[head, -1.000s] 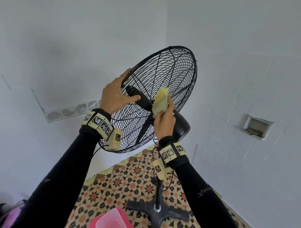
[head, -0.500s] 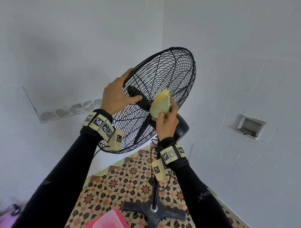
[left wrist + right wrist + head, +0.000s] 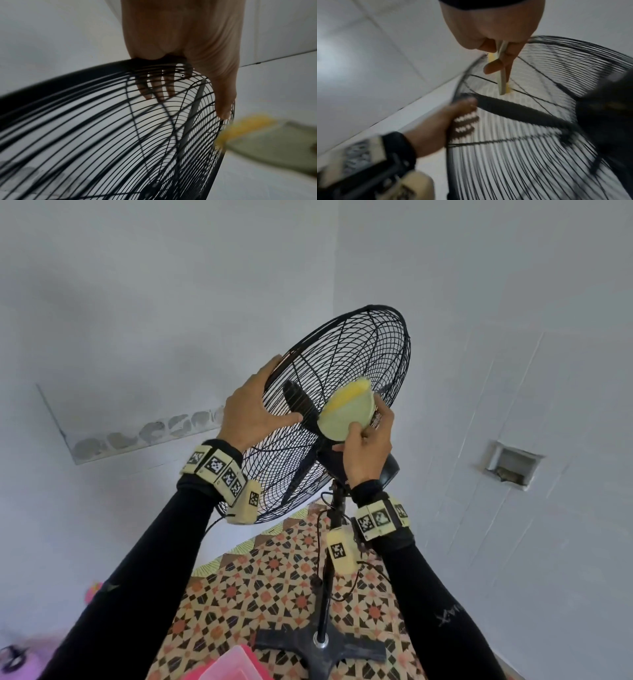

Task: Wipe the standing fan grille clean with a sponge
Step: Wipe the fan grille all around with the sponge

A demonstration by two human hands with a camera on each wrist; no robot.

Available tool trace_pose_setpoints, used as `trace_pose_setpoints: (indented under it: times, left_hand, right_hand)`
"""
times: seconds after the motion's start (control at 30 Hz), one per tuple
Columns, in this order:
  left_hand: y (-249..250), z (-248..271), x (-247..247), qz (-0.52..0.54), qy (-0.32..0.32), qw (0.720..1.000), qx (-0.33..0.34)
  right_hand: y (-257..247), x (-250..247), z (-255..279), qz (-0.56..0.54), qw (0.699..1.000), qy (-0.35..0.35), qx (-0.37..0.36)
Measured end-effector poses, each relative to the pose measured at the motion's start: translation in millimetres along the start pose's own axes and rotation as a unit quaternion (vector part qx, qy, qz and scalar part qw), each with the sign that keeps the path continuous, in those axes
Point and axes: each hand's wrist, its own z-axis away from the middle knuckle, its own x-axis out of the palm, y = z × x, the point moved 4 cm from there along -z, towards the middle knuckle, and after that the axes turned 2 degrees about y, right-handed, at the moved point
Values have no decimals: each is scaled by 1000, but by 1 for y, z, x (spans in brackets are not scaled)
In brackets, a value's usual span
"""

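The black wire fan grille [image 3: 363, 354] stands tilted on its pole. My left hand [image 3: 253, 412] grips the grille's left rim, fingers over the far side and thumb on the near wires. In the left wrist view those fingers [image 3: 157, 89] show through the grille [image 3: 120, 135]. My right hand [image 3: 366, 446] pinches a yellow and pale green sponge [image 3: 346, 412] and holds it against the near wires by the hub. The right wrist view shows the sponge [image 3: 502, 79] edge-on between thumb and fingers, and my left hand [image 3: 436, 121] on the rim.
The black motor housing [image 3: 388, 469] sits just right of my right hand. Below are the fan pole [image 3: 325, 594] with a loose cable and its black base [image 3: 356, 652] on patterned floor tiles. A pink plastic box [image 3: 226, 666] lies near my feet. White walls stand close behind.
My right hand has shifted slightly right and up, and the sponge has turned from edge-on to showing its broad face. The left hand keeps its grip on the rim.
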Motion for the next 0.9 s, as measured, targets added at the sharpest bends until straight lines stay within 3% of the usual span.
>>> trace_pose_setpoints:
  times: [0.1,0.27,0.37,0.5,0.57,0.67,0.77,0.9]
  left_hand:
    - [-17,19,0,61,15,998,-2]
    - [-39,42,-1,108,14,994,-17]
    - [-42,47,-1,119,8,993,-21]
    - [-43,49,-1,128,8,991,-23]
    - [-43,49,0,127,14,992,-22]
    - [-41,50,1,127,16,992,-19]
    - [-42,51,1,127,16,992,-22]
    - [-45,50,0,131,20,991,-26]
  right_hand:
    - [-45,-4,9,-10,996,-5,-93]
    - [-87,3,13,80,966,11,-245]
    - [-101,8,14,106,955,13,-276]
    - [-113,4,6,129,938,69,-315]
    - [-102,1,2,179,939,83,-280]
    - [-58,0,0,276,952,58,-117]
    - [-17,12,6,236,971,-4,30]
    - [-19,14,9,79,996,16,25]
